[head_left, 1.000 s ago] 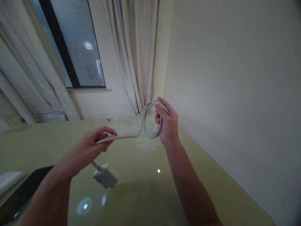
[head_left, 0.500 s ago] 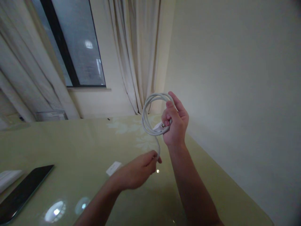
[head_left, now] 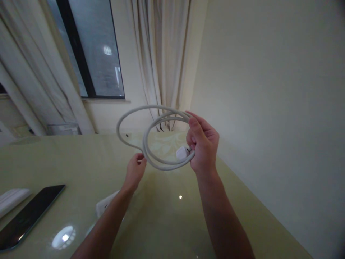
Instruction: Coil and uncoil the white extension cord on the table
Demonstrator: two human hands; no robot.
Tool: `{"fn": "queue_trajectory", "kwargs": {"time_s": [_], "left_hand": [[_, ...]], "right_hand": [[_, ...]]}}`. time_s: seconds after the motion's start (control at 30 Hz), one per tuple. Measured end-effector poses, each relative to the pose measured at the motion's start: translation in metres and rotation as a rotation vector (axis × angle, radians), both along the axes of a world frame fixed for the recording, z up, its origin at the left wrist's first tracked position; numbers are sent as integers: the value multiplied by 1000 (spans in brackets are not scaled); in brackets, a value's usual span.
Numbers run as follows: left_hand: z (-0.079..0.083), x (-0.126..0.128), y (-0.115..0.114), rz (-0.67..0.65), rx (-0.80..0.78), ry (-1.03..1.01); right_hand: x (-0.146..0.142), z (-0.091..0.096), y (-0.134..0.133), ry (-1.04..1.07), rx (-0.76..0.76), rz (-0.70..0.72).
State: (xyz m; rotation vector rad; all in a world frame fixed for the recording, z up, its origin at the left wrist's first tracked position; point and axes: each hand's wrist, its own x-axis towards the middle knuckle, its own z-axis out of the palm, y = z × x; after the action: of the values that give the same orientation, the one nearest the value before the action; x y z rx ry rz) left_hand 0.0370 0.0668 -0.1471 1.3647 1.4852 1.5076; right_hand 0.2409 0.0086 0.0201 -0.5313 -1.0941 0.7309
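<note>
A pale grey-white cable [head_left: 167,168] hangs in loose loops above the table. My right hand [head_left: 203,142] is closed round the gathered loops at their right side. Close to its fingers, inside the loops, shows a white plug end [head_left: 182,153] of the cable. My left hand [head_left: 135,171], lower and to the left, pinches the cable near its free end; its fingertips are partly hidden. Behind my left forearm a white block, probably a charger adapter [head_left: 104,205], lies on the table, partly covered by the arm.
A dark flat tablet-like slab [head_left: 32,214] and a white box-like item [head_left: 13,199] lie on the glossy yellow-green table [head_left: 81,162] at the left. A wall [head_left: 269,108] borders the table's right side. Curtains [head_left: 172,61] and a window stand behind.
My left hand has moved left and up with the cable's end, and one loop has widened toward the left. My right hand keeps its grip, nearly in place. The view has shifted slightly.
</note>
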Motion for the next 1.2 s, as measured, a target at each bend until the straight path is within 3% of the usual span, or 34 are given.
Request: {"fn": "queue_trajectory", "kwargs": {"time_s": [0.1, 0.2, 0.43, 0.57, 0.73, 0.97, 1.1, 1.2], "left_hand": [[6, -26, 7, 139, 51, -117], [15, -41, 10, 198, 113, -217], [43, -52, 1, 132, 310, -304], [53, -69, 1, 96, 443, -524], [72, -80, -8, 29, 360, -706], [93, -60, -31, -37, 400, -521], [88, -61, -29, 43, 452, -371], [75, -68, -21, 125, 355, -140]], "right_hand": [[-2, -2, 4, -23, -37, 56], [-2, -2, 7, -52, -96, 140], [5, -7, 23, 7, -304, 377], [10, -11, 33, 32, -431, 531], [3, -14, 33, 21, -451, 458], [1, -14, 32, 63, -277, 268], [1, -12, 30, 34, -221, 244], [0, -11, 28, 21, -218, 245]]}}
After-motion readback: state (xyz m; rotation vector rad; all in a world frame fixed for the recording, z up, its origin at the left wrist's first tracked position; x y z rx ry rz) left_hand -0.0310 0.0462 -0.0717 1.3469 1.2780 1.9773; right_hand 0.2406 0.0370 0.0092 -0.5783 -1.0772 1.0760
